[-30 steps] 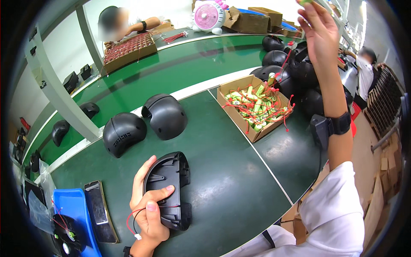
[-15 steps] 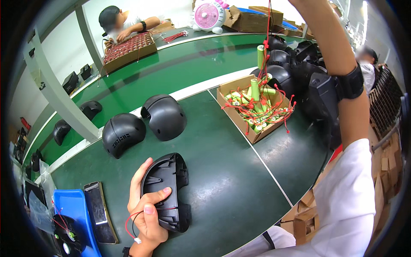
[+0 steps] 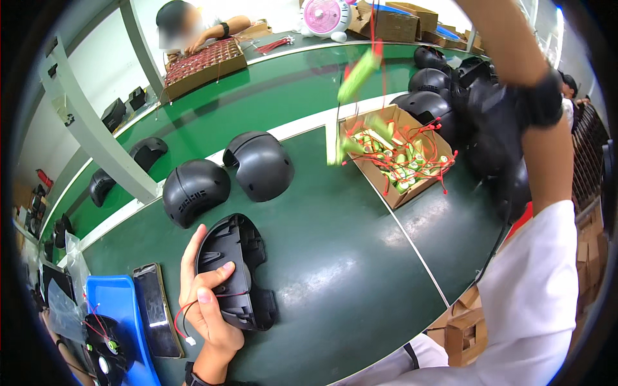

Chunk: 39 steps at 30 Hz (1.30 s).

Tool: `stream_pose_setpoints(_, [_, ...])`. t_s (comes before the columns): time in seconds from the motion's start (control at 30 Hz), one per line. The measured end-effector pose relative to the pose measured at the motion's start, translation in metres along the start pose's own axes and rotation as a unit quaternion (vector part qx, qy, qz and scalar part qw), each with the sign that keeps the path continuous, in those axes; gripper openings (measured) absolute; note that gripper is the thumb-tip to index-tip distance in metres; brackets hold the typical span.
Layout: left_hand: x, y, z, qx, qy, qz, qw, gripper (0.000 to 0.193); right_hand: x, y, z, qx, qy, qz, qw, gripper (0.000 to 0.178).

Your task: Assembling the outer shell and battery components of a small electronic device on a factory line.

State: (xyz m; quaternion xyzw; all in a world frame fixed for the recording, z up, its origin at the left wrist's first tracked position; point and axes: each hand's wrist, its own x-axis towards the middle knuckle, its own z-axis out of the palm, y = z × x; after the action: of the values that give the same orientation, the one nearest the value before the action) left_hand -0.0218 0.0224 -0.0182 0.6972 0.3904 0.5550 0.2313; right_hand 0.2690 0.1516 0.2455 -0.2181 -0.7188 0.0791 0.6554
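Observation:
My left hand (image 3: 215, 315) is closed around a curved black plastic shell (image 3: 254, 302), its ribbed hollow side turned up. A thin red and a black wire ending in a white connector (image 3: 190, 341) hang beside my fingers. My right forearm (image 3: 547, 161) reaches up past the top edge, so that hand is out of sight. Several green cylindrical battery cells (image 3: 358, 78) dangle on red wires, blurred, above and left of a cardboard box (image 3: 380, 186). Inside the box lie more green cells (image 3: 402, 170) tangled in red wires.
Two black domed shells (image 3: 196, 190) (image 3: 261, 167) stand on the green table. More black shells (image 3: 428, 96) pile up behind the box. At left are a blue tray (image 3: 116, 283) and a phone (image 3: 158, 315). Across the green belt, a person (image 3: 187, 32) works over a tray of red parts (image 3: 206, 67).
Several green cells have come up out of the box on their red wires and swing to its left. The view has shifted slightly; my left hand keeps its hold on the shell.

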Motion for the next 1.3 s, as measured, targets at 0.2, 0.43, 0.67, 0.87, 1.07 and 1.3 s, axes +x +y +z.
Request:
stream_pose_setpoints(0.2, [0.0, 0.001, -0.005, 0.025, -0.013, 0.025, 0.999, 0.048, -0.173, 0.043, 0.001, -0.069, -0.318, 0.351, 0.878, 0.015])
stream_pose_setpoints(0.43, [0.0, -0.001, -0.007, 0.008, -0.01, 0.023, 1.0, 0.046, -0.214, 0.038, 0.0, -0.338, -0.516, 0.096, 0.781, 0.042])
stream_pose_setpoints(0.67, [0.001, 0.001, -0.006, 0.002, -0.018, 0.032, 0.999, 0.044, -0.183, 0.025, 0.014, -0.287, -0.469, 0.22, 0.806, 0.019])
stream_pose_setpoints(0.87, [-0.001, -0.001, -0.007, 0.001, -0.016, 0.033, 0.999, 0.044, -0.121, 0.021, -0.014, -0.185, -0.234, 0.105, 0.949, 0.024])
stream_pose_setpoints(1.07, [0.0, 0.0, -0.006, -0.004, -0.013, 0.039, 0.999, 0.044, -0.123, 0.013, 0.002, -0.154, -0.26, 0.204, 0.931, 0.025])
stream_pose_setpoints(1.3, [0.001, 0.001, -0.003, -0.003, -0.024, 0.04, 0.999, 0.044, -0.116, 0.026, -0.012, -0.155, -0.194, 0.191, 0.95, 0.022])
